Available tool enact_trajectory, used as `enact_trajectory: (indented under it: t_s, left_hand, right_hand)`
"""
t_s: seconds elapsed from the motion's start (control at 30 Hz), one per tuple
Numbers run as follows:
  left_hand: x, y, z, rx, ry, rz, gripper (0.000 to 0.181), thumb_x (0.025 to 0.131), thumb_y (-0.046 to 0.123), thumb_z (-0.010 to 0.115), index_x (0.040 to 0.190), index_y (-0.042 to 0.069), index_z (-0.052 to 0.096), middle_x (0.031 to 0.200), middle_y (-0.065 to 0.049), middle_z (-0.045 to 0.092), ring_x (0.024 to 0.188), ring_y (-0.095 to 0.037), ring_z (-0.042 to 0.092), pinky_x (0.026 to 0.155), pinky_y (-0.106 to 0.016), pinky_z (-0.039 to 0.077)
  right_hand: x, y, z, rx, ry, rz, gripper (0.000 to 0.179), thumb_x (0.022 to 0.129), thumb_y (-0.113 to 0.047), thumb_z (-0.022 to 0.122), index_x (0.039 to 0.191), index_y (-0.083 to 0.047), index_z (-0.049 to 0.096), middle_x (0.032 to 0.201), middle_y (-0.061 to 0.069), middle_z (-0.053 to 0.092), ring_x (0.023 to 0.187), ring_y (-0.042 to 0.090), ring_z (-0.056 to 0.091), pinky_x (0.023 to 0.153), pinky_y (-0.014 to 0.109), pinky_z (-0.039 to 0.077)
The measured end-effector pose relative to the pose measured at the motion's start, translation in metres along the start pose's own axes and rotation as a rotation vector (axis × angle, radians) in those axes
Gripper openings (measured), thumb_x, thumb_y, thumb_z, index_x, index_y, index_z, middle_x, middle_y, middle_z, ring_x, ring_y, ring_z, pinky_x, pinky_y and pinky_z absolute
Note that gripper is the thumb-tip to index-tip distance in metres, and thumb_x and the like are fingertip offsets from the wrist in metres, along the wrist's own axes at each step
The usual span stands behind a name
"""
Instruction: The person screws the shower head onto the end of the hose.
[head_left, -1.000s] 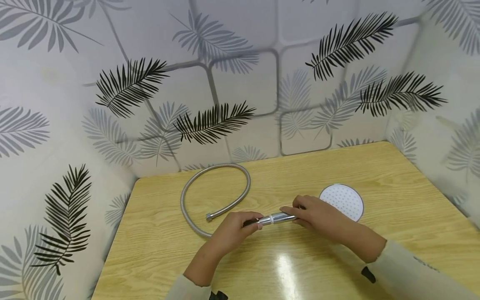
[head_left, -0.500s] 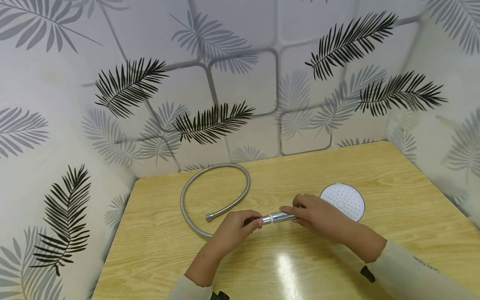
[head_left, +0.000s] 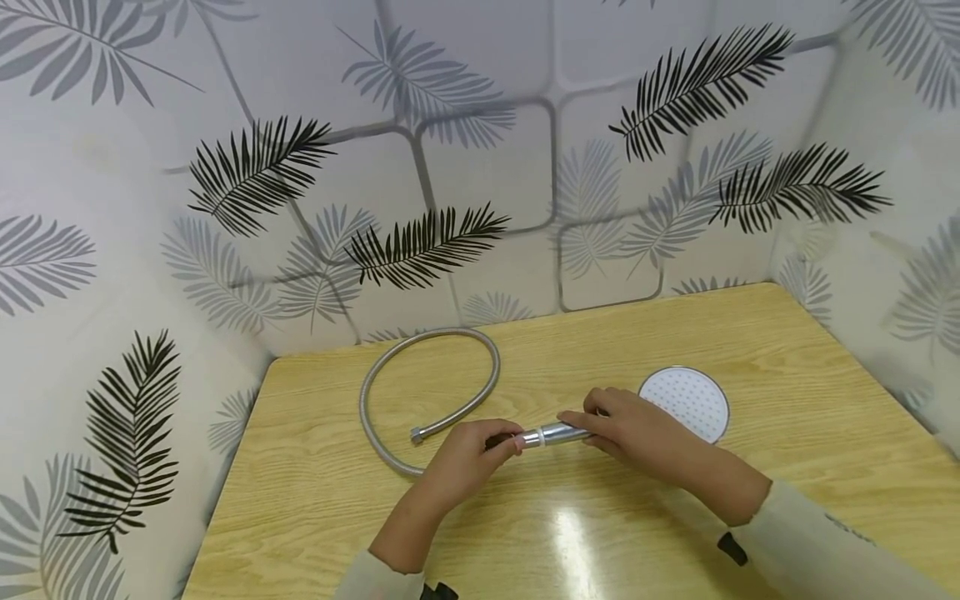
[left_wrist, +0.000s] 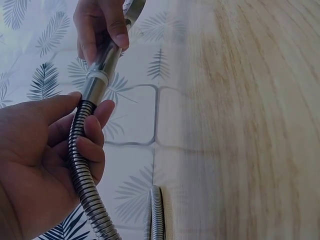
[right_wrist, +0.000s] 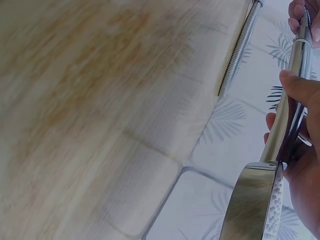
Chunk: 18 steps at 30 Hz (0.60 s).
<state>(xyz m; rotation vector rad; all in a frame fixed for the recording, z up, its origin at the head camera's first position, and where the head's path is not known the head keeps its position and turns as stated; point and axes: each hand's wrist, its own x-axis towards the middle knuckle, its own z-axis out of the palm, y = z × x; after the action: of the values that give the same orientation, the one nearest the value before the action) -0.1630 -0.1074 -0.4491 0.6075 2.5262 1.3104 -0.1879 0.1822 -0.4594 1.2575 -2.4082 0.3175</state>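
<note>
Between the left hand (head_left: 465,460), its fingers curled lightly round the connector nut (left_wrist: 93,91) of the flexible metal hose (left_wrist: 86,182), and the right hand (head_left: 641,431), wrapped about the handle (head_left: 561,433), lies the joint of a handheld shower head (right_wrist: 252,200). Should either hand tilt or the hose twist, the nut could cross-thread or slip loose. The shower head's long axis runs hand to hand, handle end leftward, round spray face (head_left: 686,403) upward beyond the right.

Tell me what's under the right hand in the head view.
Under the right hand runs the shiny handle, its end showing toward the left hand. Beyond that hand, the white spray face shows. The handle's upper part and the face's near edge are covered.
</note>
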Motion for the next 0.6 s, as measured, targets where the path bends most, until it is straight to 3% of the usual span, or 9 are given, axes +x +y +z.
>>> enact_trajectory:
  t_s: [0.2, 0.37, 0.6]
  left_hand:
    - [-0.0012, 0.0004, 0.0001, 0.002, 0.018, -0.001, 0.026, 0.103, 0.029, 0.06, 0.122, 0.015, 0.072, 0.107, -0.002, 0.074, 0.084, -0.01, 0.061, 0.071, -0.021, 0.052]
    - [-0.0003, 0.0013, 0.0004, 0.007, 0.046, -0.015, 0.022, 0.101, 0.029, 0.064, 0.119, 0.018, 0.072, 0.105, 0.006, 0.072, 0.085, -0.009, 0.06, 0.071, -0.022, 0.052]
    - [0.0027, -0.0002, 0.0006, -0.027, 0.057, -0.014, 0.019, 0.098, 0.027, 0.068, 0.115, 0.021, 0.073, 0.106, 0.007, 0.072, 0.09, -0.009, 0.064, 0.074, -0.022, 0.054]
  right_hand:
    - [-0.001, -0.0004, 0.0002, 0.007, 0.005, -0.009, 0.052, 0.085, -0.019, 0.081, 0.134, -0.023, 0.065, 0.097, -0.004, 0.06, 0.079, 0.006, 0.045, 0.068, 0.022, 0.045]
    - [-0.0012, -0.0005, 0.0007, 0.018, -0.006, -0.005, 0.053, 0.085, -0.019, 0.081, 0.135, -0.024, 0.063, 0.097, -0.004, 0.059, 0.079, 0.006, 0.045, 0.068, 0.022, 0.045]
    - [-0.0008, -0.0004, 0.0005, 0.017, 0.003, -0.016, 0.055, 0.085, -0.019, 0.081, 0.136, -0.024, 0.062, 0.096, -0.004, 0.059, 0.078, 0.006, 0.045, 0.067, 0.021, 0.045]
